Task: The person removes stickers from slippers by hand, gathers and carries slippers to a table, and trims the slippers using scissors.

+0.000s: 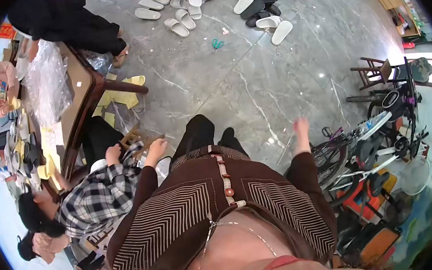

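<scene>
My left hand [156, 150] hangs in the air beside my hip, its fingers loosely bent with nothing seen in them. Close to it on the left is the hand [113, 155] of a seated person in a black-and-white plaid shirt [96, 199]. On the other side, my right hand [301, 126] is held out from my body above the grey floor, empty, its fingers slightly bent and small in view. The nearest thing to it is a bicycle [331, 161] at the right, apart from the hand.
A worktable [82, 90] with clear plastic wrap [47, 83] runs along the left, people around it. Pale slippers [184, 18] lie piled ahead, with black and white slippers [261, 10] beside them. Green-handled scissors [217, 44] lie on the floor. A wooden chair [375, 72] stands right.
</scene>
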Tool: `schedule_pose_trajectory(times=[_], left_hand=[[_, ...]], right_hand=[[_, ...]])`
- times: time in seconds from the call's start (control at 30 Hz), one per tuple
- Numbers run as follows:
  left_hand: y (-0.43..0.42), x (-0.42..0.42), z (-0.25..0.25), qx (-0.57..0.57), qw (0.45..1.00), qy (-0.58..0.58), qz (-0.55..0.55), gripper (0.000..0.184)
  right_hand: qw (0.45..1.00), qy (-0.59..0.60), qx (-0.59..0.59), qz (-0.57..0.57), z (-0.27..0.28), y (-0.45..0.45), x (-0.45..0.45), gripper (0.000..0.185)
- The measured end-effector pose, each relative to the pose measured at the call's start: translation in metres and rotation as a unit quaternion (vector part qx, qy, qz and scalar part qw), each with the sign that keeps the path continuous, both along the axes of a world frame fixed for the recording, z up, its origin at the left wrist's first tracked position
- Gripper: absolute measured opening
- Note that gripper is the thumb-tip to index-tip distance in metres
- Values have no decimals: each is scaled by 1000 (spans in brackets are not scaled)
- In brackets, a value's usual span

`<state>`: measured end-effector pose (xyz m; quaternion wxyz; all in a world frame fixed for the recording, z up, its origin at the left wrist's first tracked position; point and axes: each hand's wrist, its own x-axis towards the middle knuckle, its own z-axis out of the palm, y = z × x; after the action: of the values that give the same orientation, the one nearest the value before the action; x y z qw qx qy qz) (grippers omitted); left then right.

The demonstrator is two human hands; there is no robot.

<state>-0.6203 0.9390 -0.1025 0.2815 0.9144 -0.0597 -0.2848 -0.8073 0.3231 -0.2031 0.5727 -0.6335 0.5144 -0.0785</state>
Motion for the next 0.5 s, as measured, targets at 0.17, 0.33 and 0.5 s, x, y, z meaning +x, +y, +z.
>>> schedule_pose_trajectory(times=[0.17, 0.33, 0.5], left_hand=[[-41, 66, -58, 79, 992, 100, 5, 29], [-107, 198, -83, 37, 972, -125, -196, 27], [-210, 347, -50, -41, 992, -119, -24, 28]], right_hand=[[991, -119, -12, 63, 97, -4, 261, 20], [976, -102, 40, 187, 83, 27, 326, 22], [985, 127, 24, 110, -15, -11, 227, 14]])
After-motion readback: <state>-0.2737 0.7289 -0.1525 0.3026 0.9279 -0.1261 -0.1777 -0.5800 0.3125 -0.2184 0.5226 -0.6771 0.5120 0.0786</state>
